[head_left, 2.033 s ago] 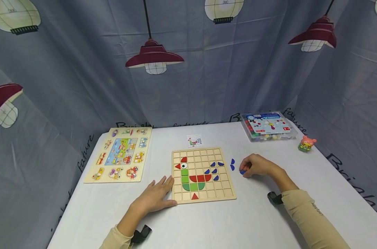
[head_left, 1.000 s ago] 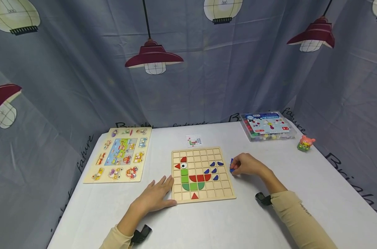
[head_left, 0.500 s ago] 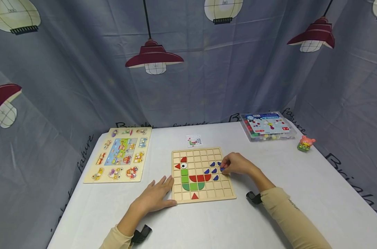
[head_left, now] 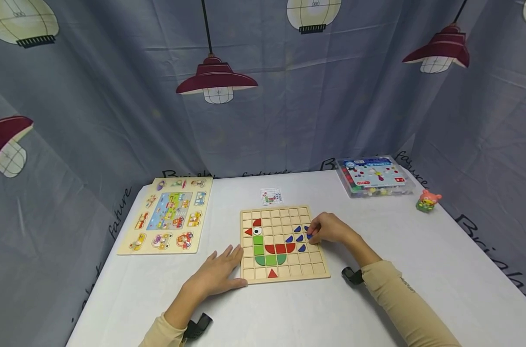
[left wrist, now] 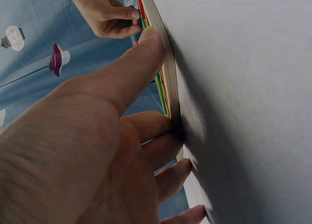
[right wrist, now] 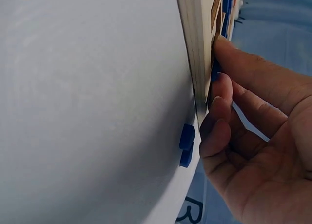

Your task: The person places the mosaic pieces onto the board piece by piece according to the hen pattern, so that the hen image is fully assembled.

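Note:
A wooden grid board (head_left: 306,271) lies on the white table, with red, green and blue flat pieces set into a bird shape. Over its right column, my right hand (head_left: 330,228) pinches a blue half-moon piece (right wrist: 215,70) between thumb and fingers, right at the board's surface. The fingers partly cover that piece in the head view. My left hand (head_left: 219,272) rests spread at the board's near left corner, thumb against the front edge and fingertips along the left side. Two more blue half-moon pieces (right wrist: 187,137) lie on the table beside the board, hidden behind my right hand in the head view.
A small picture card (head_left: 271,196) lies behind the board. At left is a vehicle picture puzzle (head_left: 130,243). A clear plastic box (head_left: 375,176) of colourful parts stands at the back right, with a small pink-and-green figurine (head_left: 427,201) near it.
My right hand has carried the blue half-moon piece leftward from the table, past the two others, onto the board's right column. My left hand has stayed in place.

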Demonstrator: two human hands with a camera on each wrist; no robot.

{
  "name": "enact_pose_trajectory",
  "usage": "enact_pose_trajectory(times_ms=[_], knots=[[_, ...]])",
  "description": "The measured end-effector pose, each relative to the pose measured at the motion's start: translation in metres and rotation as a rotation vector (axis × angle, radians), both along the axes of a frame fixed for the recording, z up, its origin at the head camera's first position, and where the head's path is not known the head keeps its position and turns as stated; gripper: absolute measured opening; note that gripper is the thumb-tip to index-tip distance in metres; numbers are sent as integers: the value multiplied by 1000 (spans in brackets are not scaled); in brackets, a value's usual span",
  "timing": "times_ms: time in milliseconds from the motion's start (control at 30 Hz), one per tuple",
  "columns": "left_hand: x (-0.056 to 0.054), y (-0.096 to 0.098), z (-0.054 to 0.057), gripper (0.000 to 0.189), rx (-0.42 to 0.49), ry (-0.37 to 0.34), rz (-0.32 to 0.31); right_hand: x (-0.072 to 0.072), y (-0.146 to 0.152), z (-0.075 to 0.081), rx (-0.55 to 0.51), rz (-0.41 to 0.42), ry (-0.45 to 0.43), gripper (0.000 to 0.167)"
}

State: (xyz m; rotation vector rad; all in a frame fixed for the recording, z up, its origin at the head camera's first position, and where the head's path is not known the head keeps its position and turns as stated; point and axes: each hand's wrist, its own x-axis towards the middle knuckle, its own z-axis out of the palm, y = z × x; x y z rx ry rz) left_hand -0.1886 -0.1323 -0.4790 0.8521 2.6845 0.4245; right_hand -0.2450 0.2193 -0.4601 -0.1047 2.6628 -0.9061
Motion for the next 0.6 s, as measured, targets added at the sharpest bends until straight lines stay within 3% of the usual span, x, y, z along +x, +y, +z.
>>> enact_pose_trajectory(times_ms=[600], knots=[[-1,0,0,86,-5,-3,3,3,2,-2,3,-16,5,16]])
